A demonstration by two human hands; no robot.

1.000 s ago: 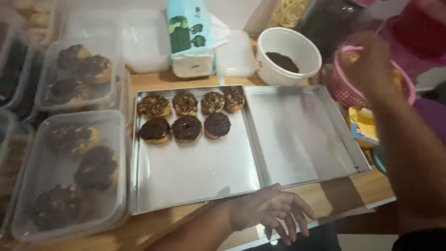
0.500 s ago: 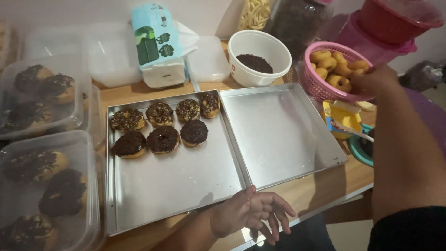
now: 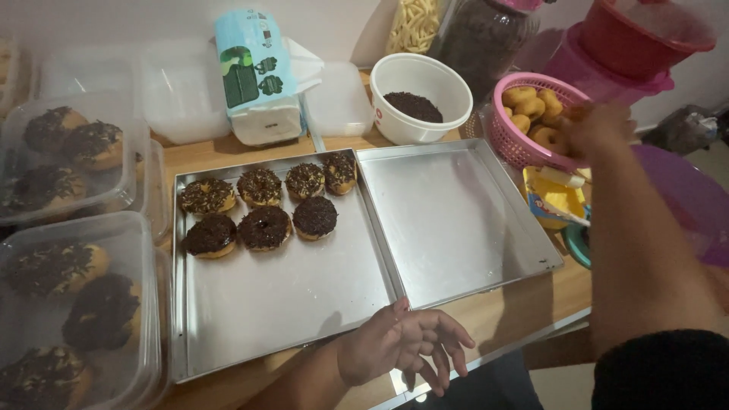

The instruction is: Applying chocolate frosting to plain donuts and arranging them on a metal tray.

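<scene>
My left hand [image 3: 406,349] rests with fingers spread at the table's front edge, just below where two steel trays meet. The left tray [image 3: 281,304] holds several chocolate-topped doughnuts [image 3: 262,228] in two rows at its far end. The right tray [image 3: 456,220] is bare. My right hand [image 3: 600,129] reaches over the right side of a pink basket [image 3: 505,140] of plain doughnuts [image 3: 528,110]. It is blurred and its fingers curl at a doughnut; whether it grips one is unclear. A white bowl [image 3: 456,114] of chocolate sprinkles [image 3: 414,106] stands behind the right tray.
Clear plastic boxes [image 3: 72,159] of topped doughnuts line the left side, with another [image 3: 76,304] nearer me. A tissue pack [image 3: 254,76], empty plastic boxes [image 3: 182,83], a dark jar [image 3: 486,38] and a red tub [image 3: 645,38] stand at the back. A yellow packet [image 3: 558,201] lies right of the trays.
The view has swung right and downward, bringing the basket closer in. My right hand has stayed at the pink basket. My left hand has kept its place at the table edge.
</scene>
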